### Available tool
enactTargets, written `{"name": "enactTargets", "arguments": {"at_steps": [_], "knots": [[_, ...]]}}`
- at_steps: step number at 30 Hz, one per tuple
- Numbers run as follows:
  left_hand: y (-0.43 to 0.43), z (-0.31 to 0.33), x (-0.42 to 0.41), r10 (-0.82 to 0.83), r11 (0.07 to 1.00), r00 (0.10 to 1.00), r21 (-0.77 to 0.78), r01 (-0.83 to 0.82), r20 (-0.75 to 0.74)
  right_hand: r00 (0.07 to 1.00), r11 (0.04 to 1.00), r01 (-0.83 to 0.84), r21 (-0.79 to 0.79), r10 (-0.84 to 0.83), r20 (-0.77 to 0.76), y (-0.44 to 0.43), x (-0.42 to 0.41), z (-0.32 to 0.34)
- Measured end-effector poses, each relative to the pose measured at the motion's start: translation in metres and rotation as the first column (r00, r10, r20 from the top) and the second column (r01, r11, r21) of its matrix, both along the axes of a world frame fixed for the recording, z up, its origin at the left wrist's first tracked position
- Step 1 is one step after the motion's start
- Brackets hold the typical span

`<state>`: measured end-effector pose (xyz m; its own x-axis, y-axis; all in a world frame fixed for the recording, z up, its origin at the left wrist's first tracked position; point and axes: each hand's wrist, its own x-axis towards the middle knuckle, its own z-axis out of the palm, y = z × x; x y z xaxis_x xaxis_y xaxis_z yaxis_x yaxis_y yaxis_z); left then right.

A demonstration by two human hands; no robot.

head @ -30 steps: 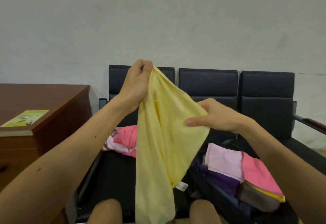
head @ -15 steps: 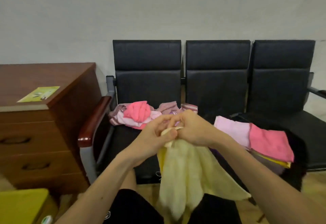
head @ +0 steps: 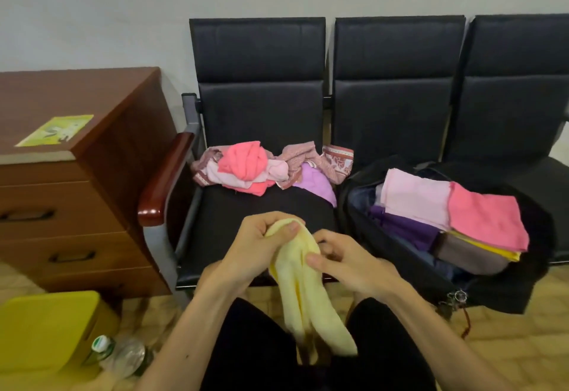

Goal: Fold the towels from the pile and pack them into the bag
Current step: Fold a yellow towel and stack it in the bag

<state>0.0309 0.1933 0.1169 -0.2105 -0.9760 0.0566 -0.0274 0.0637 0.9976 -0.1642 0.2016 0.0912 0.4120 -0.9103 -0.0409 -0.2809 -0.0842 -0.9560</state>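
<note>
hands [head: 251,247] [head: 351,266]: 2 | seats [head: 261,98] [head: 397,98] [head: 520,98]: 3 | bag [head: 492,293]: 1 | yellow towel [head: 304,292]: 1 | cabinet [head: 92,206]: 1 | bottle [head: 123,356]: 1

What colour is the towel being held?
The held towel is plain pale yellow, clearest in the head view.

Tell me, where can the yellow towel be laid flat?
The left seat is bare in front, between the towel pile and its front edge. The cabinet top is bare behind the leaflet. It is crowded where the bag, stacked with folded towels, fills the middle chair.
</note>
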Motion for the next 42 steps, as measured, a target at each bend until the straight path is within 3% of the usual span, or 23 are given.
{"name": "enactTargets", "arguments": {"at_steps": [4,9,12,14,18,21,23,26,28,30,34,38,42], "knots": [[-0.007,-0.008,0.004,0.116,0.993,0.989,0.025,-0.114,-0.089,0.996,0.997,0.019,0.078,-0.012,-0.091,0.012,-0.008,-0.037],[-0.015,-0.019,0.013,0.184,0.983,0.973,0.056,-0.177,-0.142,0.949,0.998,0.057,0.007,-0.052,-0.312,0.008,-0.022,-0.034],[-0.022,-0.019,0.019,0.217,0.974,0.959,0.101,-0.201,-0.184,0.843,0.999,0.002,-0.042,-0.024,-0.537,0.001,-0.03,-0.045],[-0.028,-0.021,0.026,0.216,0.975,0.966,0.088,-0.205,-0.142,0.78,0.992,0.068,-0.109,-0.121,-0.614,-0.009,-0.043,-0.058],[-0.042,-0.027,0.047,0.194,0.981,0.978,-0.035,-0.192,0.079,0.819,0.944,0.268,-0.192,-0.328,-0.471,-0.039,-0.08,-0.048],[-0.054,-0.033,0.065,0.107,0.992,0.939,-0.101,-0.078,0.327,0.811,0.891,0.355,-0.282,-0.444,-0.382,-0.053,-0.093,-0.01],[-0.061,-0.04,0.074,0.056,0.996,0.887,-0.088,-0.018,0.458,0.807,0.9,0.34,-0.273,-0.428,-0.406,-0.063,-0.093,0.004],[-0.069,-0.051,0.086,0.065,0.996,0.848,-0.089,-0.021,0.525,0.761,0.928,0.285,-0.241,-0.372,-0.531,-0.071,-0.087,0.007],[-0.072,-0.057,0.092,0.1,0.993,0.86,-0.103,-0.056,0.501,0.737,0.931,0.289,-0.224,-0.365,-0.569,-0.075,-0.084,0.003],[-0.073,-0.063,0.096,0.161,0.987,0.891,-0.087,-0.137,0.425,0.781,0.936,0.306,-0.175,-0.352,-0.516,-0.075,-0.079,-0.001],[-0.07,-0.076,0.087,0.291,0.945,0.919,0.07,-0.32,0.264,0.888,0.879,0.453,0.148,-0.432,-0.156,-0.065,-0.057,-0.007],[-0.063,-0.084,0.062,0.433,0.862,0.893,0.234,-0.45,0.121,0.805,0.723,0.471,0.505,-0.587,0.09,-0.054,-0.034,-0.013],[-0.055,-0.079,0.04,0.482,0.815,0.876,0.371,-0.445,-0.005,0.77,0.67,0.457,0.585,-0.627,0.115,-0.049,-0.017,-0.014]]}}
